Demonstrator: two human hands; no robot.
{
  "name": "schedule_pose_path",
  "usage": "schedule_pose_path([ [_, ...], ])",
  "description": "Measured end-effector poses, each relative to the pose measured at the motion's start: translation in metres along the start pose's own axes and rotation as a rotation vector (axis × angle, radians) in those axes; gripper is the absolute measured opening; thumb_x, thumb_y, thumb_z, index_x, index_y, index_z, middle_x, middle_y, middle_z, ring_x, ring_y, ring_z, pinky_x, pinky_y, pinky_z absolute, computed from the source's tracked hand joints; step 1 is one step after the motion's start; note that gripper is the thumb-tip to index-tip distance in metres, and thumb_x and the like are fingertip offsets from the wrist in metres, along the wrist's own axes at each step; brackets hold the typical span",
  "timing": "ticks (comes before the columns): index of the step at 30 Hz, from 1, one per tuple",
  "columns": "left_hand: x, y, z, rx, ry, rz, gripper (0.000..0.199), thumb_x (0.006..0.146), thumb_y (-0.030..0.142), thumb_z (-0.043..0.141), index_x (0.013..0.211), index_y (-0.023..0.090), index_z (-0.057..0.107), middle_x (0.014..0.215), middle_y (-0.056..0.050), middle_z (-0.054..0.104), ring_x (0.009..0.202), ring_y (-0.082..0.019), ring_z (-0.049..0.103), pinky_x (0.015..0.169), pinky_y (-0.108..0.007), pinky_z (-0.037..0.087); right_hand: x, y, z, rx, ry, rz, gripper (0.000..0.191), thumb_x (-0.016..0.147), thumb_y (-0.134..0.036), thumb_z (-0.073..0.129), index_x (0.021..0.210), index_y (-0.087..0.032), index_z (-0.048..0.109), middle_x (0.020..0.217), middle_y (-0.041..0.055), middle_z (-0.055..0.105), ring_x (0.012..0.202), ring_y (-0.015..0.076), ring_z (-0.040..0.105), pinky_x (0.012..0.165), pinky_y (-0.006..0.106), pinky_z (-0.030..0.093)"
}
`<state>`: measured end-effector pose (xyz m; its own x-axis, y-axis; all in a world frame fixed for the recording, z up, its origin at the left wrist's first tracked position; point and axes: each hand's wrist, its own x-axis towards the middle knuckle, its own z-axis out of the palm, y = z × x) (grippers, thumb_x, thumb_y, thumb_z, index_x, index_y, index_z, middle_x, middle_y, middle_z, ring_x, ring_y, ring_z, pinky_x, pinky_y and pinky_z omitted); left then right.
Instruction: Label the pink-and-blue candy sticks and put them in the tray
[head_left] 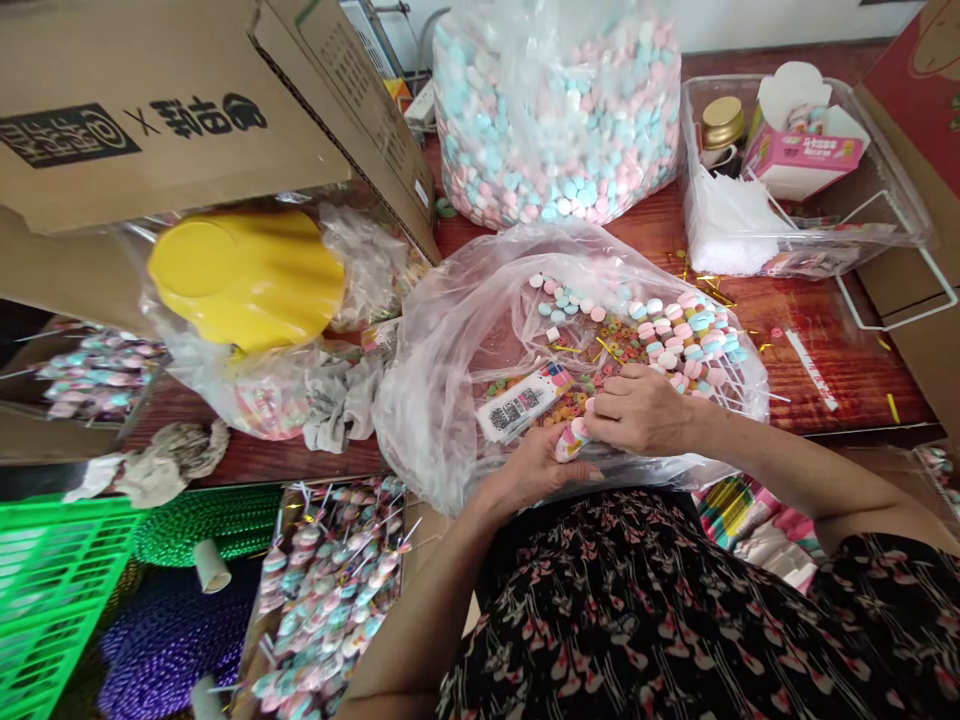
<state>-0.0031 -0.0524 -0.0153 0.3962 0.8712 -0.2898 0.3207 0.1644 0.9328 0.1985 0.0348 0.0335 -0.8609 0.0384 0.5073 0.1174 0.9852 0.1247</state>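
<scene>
My left hand (pixel 534 468) is closed around a marshmallow stick (pixel 571 440) in a small printed clear wrapper. Just to its right, my right hand (pixel 643 408) pinches the upper end of that stick, its fingers folded over it. Both hands are above a spread plastic bag (pixel 442 400) on the table. In that bag lie a stack of small printed wrappers (pixel 525 400), colourful ring-shaped pieces (pixel 611 340), and loose pink, white and blue marshmallows (pixel 570 300). Right of these, beside my right hand, sits a pile of marshmallow sticks (pixel 686 340).
A big bag of marshmallows (pixel 555 130) stands behind. At right is a clear plastic bin (pixel 810 240) with a pink box (pixel 810 150). A yellow bowl (pixel 247 280) lies upside down at left under a cardboard box (pixel 172 110). Below it, another box holds wrapped sticks (pixel 330 590).
</scene>
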Motion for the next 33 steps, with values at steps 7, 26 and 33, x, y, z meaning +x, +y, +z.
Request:
schedule_pose_path([
  [7,-0.01,-0.004,-0.007,-0.141,-0.094,-0.056,0.043,0.068,0.045,0.083,0.079,0.017,0.051,0.075,0.004,0.044,0.072,-0.012,0.038,0.064,-0.023,0.032,-0.002,0.01,-0.011,-0.046,-0.017,-0.03,0.023,0.098,-0.02,0.051,0.08,-0.019,0.065,0.071,-0.0002,0.061,0.072,0.0145,0.041,0.069,0.032,0.021],
  [26,0.002,0.005,-0.018,-0.167,-0.681,-0.138,0.049,0.054,0.045,0.091,0.065,0.016,0.054,0.055,0.006,0.051,0.048,-0.009,0.043,0.044,-0.023,0.034,0.001,0.014,-0.015,-0.021,0.032,-0.276,0.013,0.097,-0.022,0.054,0.086,-0.02,0.06,0.077,-0.0037,0.061,0.071,0.0113,0.044,0.067,0.031,0.026],
  [33,0.003,-0.009,-0.007,-0.504,-0.633,-0.183,0.058,0.043,0.049,0.095,0.068,0.017,0.052,0.055,0.004,0.057,0.046,-0.008,0.044,0.041,-0.021,0.033,-0.001,0.01,-0.019,-0.075,0.051,-0.276,0.012,0.096,-0.019,0.055,0.086,-0.019,0.061,0.075,-0.0023,0.061,0.07,0.0119,0.044,0.065,0.032,0.026],
])
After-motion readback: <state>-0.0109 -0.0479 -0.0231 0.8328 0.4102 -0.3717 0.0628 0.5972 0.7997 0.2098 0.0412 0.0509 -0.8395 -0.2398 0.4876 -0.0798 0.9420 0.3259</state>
